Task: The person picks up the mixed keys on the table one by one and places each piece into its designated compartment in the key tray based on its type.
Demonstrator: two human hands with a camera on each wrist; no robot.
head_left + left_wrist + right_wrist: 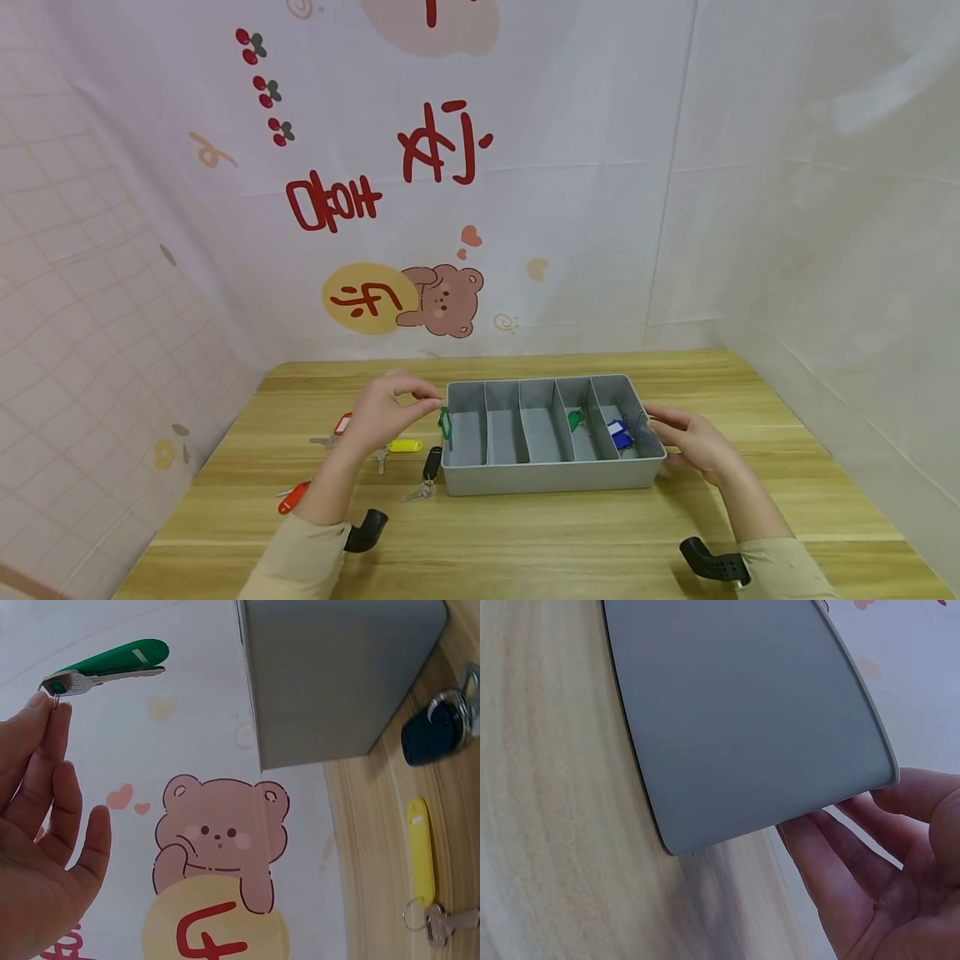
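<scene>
Green is the key tag (127, 657) pinched by its ring between thumb and finger of the left hand (386, 410) – lower centre of the head view, by the left rim of the grey box (551, 477) – whose right end is touched by the right hand (696, 444), fingers loosely spread

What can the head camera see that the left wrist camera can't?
Only the head view shows the right hand, red key tags and compartments inside the gray tray. Only the left wrist view clearly shows the metal key beside the held green key tag. Both show the left hand, that tag, tray, yellow key tag and bear picture.
</scene>
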